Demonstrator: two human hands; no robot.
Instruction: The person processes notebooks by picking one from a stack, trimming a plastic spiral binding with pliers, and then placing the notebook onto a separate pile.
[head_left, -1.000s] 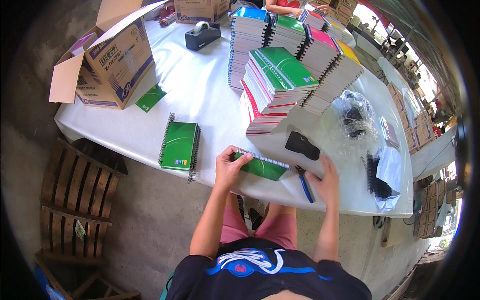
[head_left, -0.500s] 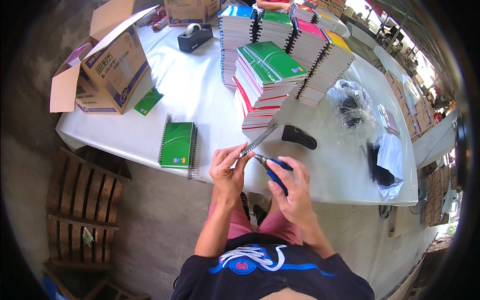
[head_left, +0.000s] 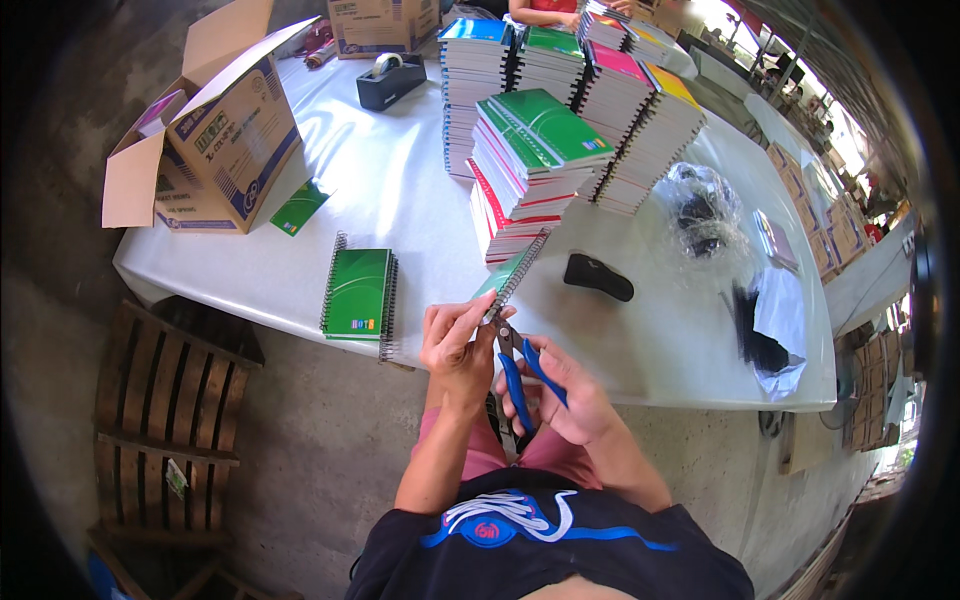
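Your left hand grips a green spiral notebook by its lower corner, fingers closed around the cover, holding it tilted on edge above the near rim of the white table with its wire spine facing you. Your right hand is closed around the blue handles of a pair of pliers, the handles spread a little, the tip meeting the lower end of the notebook's wire just beside your left fingers; whether the tip is pinching the wire cannot be told.

On the table to your left, a second green notebook lies flat near the front edge, with a loose green cover farther back. To your right, a black tool lies just beyond the held notebook, and a bundle of black items in clear plastic rests toward the table's right end.

Past the held notebook, stacks of notebooks rise in green, blue, pink and yellow, some leaning. An open cardboard box stands at the table's left end, and a black tape dispenser sits toward the far side. A wooden pallet leans on the concrete floor below the table's left corner.
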